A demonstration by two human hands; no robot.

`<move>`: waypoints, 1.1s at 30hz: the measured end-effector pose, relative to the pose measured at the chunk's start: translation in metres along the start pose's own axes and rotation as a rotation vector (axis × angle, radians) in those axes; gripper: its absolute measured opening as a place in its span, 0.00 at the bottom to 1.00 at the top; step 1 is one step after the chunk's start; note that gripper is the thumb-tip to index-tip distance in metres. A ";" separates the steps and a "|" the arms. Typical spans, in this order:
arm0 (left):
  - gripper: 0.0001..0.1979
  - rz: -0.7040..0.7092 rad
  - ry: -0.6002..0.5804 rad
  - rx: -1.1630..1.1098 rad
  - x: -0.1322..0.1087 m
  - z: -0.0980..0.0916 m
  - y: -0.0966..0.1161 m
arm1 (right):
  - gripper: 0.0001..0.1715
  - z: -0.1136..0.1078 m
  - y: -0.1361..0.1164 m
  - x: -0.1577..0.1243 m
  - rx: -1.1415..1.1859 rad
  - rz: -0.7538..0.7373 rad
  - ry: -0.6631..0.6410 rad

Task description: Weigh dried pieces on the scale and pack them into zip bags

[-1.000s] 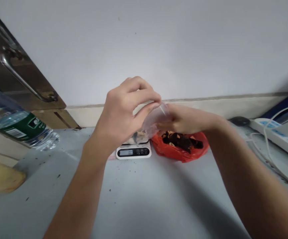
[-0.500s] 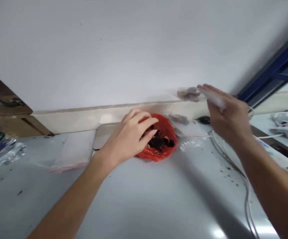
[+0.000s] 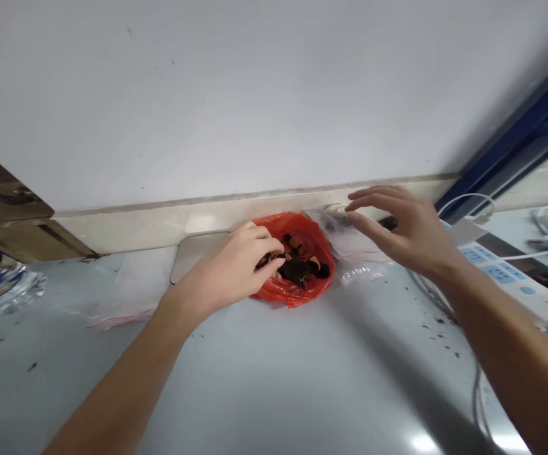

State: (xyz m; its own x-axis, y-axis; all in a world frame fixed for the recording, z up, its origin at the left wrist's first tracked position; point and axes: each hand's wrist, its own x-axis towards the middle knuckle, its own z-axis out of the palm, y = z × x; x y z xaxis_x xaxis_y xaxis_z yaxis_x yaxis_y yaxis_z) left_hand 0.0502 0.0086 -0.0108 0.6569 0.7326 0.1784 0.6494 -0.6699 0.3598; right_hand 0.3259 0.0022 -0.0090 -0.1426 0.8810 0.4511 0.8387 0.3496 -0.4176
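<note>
A red plastic bag (image 3: 320,292) stands open on the table, holding dark brown and orange-brown dried pieces (image 3: 298,268). My left hand (image 3: 236,262) reaches over its left rim with fingers and thumb curled together. Dark bits show by those fingertips; what they grip, if anything, I cannot make out. My right hand (image 3: 404,227) hovers right of the red bag, thumb and fingers apart and nothing in them. Beneath its fingertips lie clear zip bags (image 3: 354,245) with greyish contents, partly covered by the hand.
Left of the red bag are a flat, pale, metal-rimmed plate (image 3: 192,256) and a stack of clear zip bags (image 3: 134,284). A clear plastic container (image 3: 6,287) stands far left. A white power strip (image 3: 515,281) and cables (image 3: 485,404) lie right. The wall (image 3: 255,101) rises behind.
My right hand has come down and left; the blurred clear bag it held is out of its fingers. My left hand's fingers have curled closer together at the red bag's rim.
</note>
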 end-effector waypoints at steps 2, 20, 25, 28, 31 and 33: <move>0.13 -0.049 -0.028 -0.019 -0.004 -0.009 0.001 | 0.18 0.004 -0.020 0.010 0.067 -0.086 -0.075; 0.11 -0.131 -0.011 -0.044 -0.032 -0.033 -0.020 | 0.26 0.062 -0.092 0.047 -0.228 0.214 -0.850; 0.11 -0.129 -0.020 -0.048 -0.033 -0.032 -0.020 | 0.31 0.064 -0.092 0.047 -0.301 0.294 -0.840; 0.11 -0.158 -0.067 -0.056 -0.032 -0.032 -0.019 | 0.53 0.070 -0.095 0.046 -0.379 0.342 -0.859; 0.10 -0.205 -0.140 -0.056 -0.031 -0.034 -0.016 | 0.52 0.074 -0.097 0.046 -0.405 0.387 -0.889; 0.10 -0.228 -0.163 -0.056 -0.031 -0.035 -0.015 | 0.40 0.074 -0.097 0.048 -0.386 0.367 -0.906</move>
State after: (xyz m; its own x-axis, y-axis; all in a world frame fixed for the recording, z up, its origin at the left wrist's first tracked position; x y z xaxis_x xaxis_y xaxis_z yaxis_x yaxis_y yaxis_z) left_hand 0.0070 0.0001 0.0104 0.5517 0.8319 -0.0607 0.7686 -0.4788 0.4242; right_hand 0.1991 0.0339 -0.0055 -0.0525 0.8770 -0.4776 0.9979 0.0282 -0.0579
